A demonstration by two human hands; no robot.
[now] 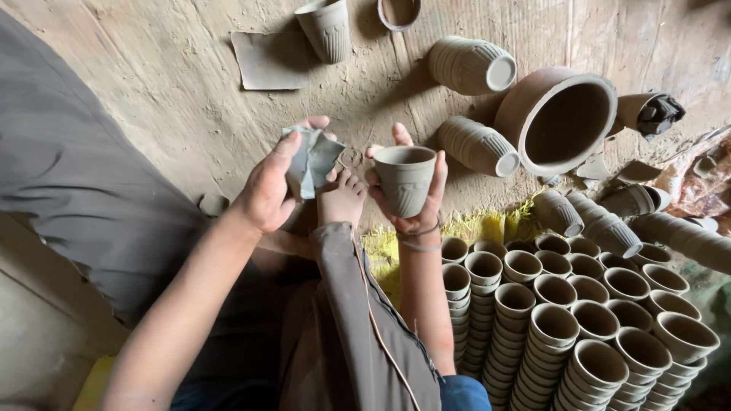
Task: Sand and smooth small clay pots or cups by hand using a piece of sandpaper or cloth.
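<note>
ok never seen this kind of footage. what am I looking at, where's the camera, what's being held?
There is no machine here: a person works with two bare hands, and the single picture comes from a camera worn on their head, looking down over their lap and one bare foot.

The left hand grips a crumpled pale cloth or paper scrap. The right hand holds one grey unfired clay cup upright.

The surface is a dusty earthen floor. At lower right stand tall stacks of nested clay cups. Farther off, more cup stacks lie on their sides, beside a larger reddish clay bowl tipped on its side, one single standing cup and a flat clay slab.
</note>
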